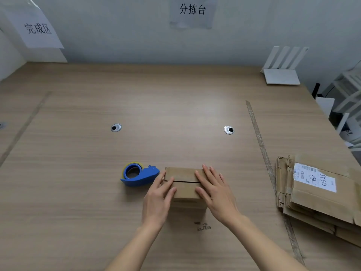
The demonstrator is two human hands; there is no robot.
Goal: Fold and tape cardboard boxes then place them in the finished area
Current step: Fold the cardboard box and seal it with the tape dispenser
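Your left hand (pixel 159 196) and right hand (pixel 214 192) press flat, fingers straight, on the small cardboard box (pixel 183 184) at the near centre of the wood-grain table (pixel 175 106); tape dispenser (pixel 139 174) just left, grey wall (pixel 117 30) beyond.

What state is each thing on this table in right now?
Small cardboard box: folded up, top flaps shut, seam between them untaped.
Left hand: fingers straight, pressing the left end of the flaps.
Right hand: flat, pressing the right end of the flaps.
Blue tape dispenser: lying on the table beside the box, untouched.
Stack of flattened boxes: unfolded, piled at the right.
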